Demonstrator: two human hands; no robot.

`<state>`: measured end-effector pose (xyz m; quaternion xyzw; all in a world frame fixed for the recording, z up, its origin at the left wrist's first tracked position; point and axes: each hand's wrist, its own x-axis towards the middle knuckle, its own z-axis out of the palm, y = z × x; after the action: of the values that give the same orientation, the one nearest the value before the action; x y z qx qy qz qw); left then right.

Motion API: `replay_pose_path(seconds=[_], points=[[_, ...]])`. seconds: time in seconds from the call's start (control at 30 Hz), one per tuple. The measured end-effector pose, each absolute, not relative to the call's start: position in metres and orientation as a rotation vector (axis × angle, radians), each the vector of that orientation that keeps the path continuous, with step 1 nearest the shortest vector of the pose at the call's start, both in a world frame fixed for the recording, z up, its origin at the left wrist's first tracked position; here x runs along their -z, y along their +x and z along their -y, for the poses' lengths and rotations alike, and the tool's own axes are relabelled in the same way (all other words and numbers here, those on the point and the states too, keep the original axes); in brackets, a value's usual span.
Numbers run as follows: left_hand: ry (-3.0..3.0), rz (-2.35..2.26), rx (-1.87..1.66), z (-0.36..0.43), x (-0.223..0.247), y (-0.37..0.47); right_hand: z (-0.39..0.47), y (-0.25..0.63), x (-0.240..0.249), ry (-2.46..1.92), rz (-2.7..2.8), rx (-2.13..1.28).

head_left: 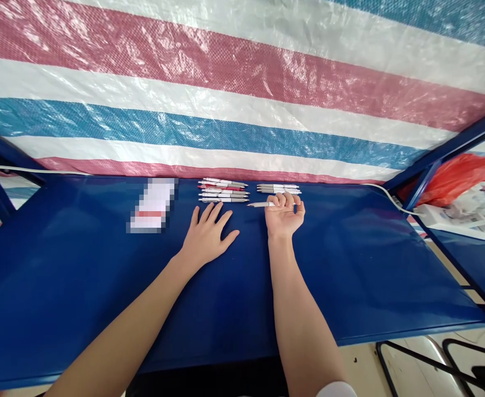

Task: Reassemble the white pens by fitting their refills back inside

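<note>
My left hand (207,234) lies palm down on the blue tabletop with its fingers spread, just in front of a row of pens (224,196). That row holds several white pens with grey ends and at least one red one, lying side by side. In my right hand (284,215), palm turned up and fingers curled, is a white pen (261,204) whose tip points left. Behind that hand lies a smaller group of white and grey pens (278,188), partly covered by the fingers.
A blurred white sheet or card with a red band (154,204) lies on the blue table (209,309) at the left. Striped plastic sheeting (234,71) hangs behind. Blue metal posts stand at both sides. A red plastic bag (453,179) rests at the far right.
</note>
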<state>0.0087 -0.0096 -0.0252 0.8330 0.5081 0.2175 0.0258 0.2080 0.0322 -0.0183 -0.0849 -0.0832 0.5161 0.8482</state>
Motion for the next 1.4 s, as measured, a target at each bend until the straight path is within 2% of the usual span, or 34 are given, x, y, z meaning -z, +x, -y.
replay_pose_path(seconds=[0.97,1.4], points=[[2.688,-1.669,-0.435,0.0139,0.018,0.0097,-0.0318,0.2075,0.0178,0.116,-0.033,-1.219],[2.695,-1.671,-0.449,0.0138,0.0185,0.0097,-0.0327,0.2093,0.0218,0.164,-0.016,-1.226]])
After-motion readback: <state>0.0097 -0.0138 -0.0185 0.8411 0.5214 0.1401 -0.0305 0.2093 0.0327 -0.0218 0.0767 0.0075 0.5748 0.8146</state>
